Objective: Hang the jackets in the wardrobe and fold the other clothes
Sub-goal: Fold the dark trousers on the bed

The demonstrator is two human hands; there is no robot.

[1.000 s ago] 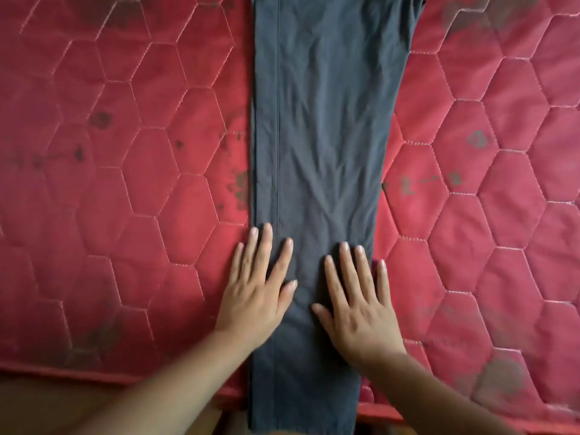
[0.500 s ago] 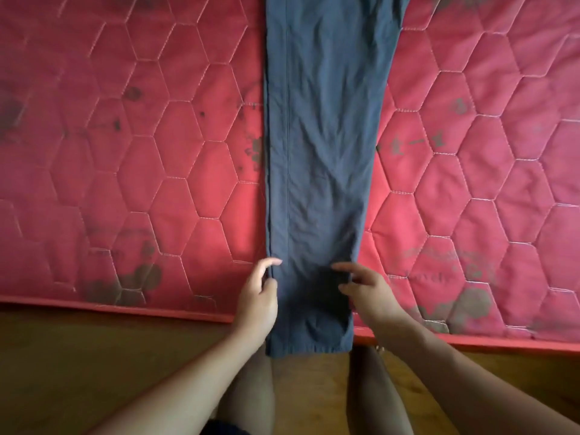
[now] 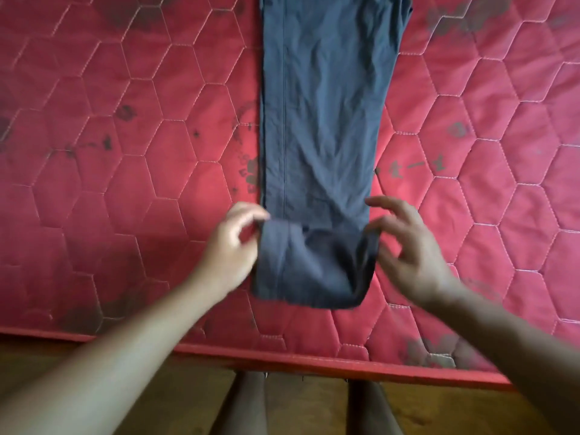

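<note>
Finding: we see one garment in work, dark trousers (image 3: 323,120), laid flat and lengthwise on the mattress (image 3: 125,183), running away from the person and out of view at the top.

Progress: the hem end is turned up over the cloth beneath, making a first fold (image 3: 310,268) close to the near edge of the mattress. We judge this the opening step of folding this piece. The further folds up to the waist are not yet done. No jacket, wardrobe or other clothes show, so we cannot say how much of the whole task is left.

Hands: the left hand (image 3: 230,246) is at the fold's upper left corner, its fingers (image 3: 251,210) curled, thumb and forefinger seeming to pinch the cloth. The right hand (image 3: 411,249) is at the upper right corner, fingers loosely bent and spread, the thumb tip about at the cloth, gripping nothing we can make out. Both are blurred.

Surroundings: the mattress is red, quilted in hexagons, with dark stains (image 3: 125,111). Below its edge are a brown floor (image 3: 157,387) and the person's legs (image 3: 248,403). We judge that nothing obstructs the next fold
</note>
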